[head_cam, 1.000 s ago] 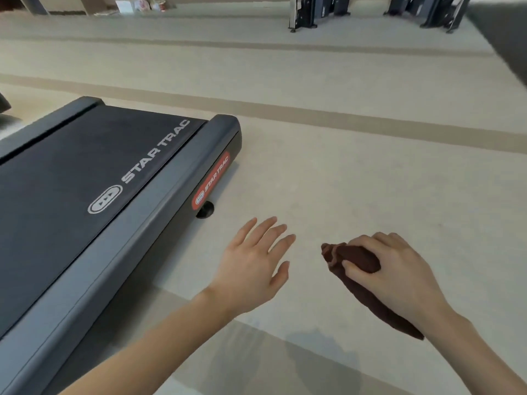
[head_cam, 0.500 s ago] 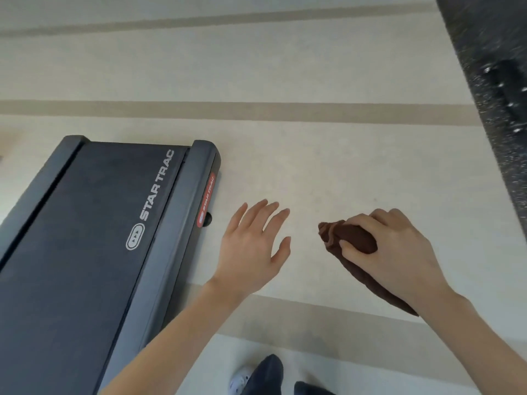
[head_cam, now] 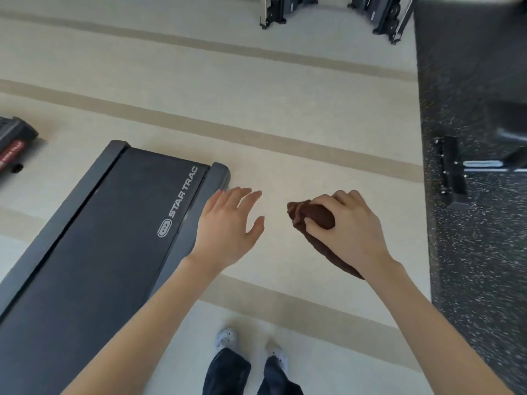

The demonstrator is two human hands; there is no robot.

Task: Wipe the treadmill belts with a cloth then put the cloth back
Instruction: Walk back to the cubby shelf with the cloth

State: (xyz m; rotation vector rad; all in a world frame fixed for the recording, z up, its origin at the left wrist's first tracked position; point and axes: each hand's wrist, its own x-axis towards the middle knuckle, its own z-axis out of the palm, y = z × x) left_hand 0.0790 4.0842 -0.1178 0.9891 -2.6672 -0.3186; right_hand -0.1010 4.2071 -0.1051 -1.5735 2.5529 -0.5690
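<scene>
A dark treadmill belt [head_cam: 94,240] marked STAR TRAC runs along the left, its grey side rail [head_cam: 199,201] nearest my hands. My left hand [head_cam: 228,226] hovers with fingers spread just right of that rail, holding nothing. My right hand [head_cam: 348,223] grips a bunched dark brown cloth [head_cam: 310,215], whose tail hangs under my wrist. Both hands are in the air above the pale floor, beside the treadmill's end.
A second treadmill's end [head_cam: 14,141] shows at the far left. Black speckled rubber flooring [head_cam: 470,238] with dark equipment [head_cam: 453,172] fills the right side. More machines [head_cam: 285,10] stand at the far top. My feet [head_cam: 251,346] are on the pale floor below.
The view has tilted down and shifted right, so the treadmill sits farther left and my feet show. Both hands keep their pose, the right still gripping the cloth.
</scene>
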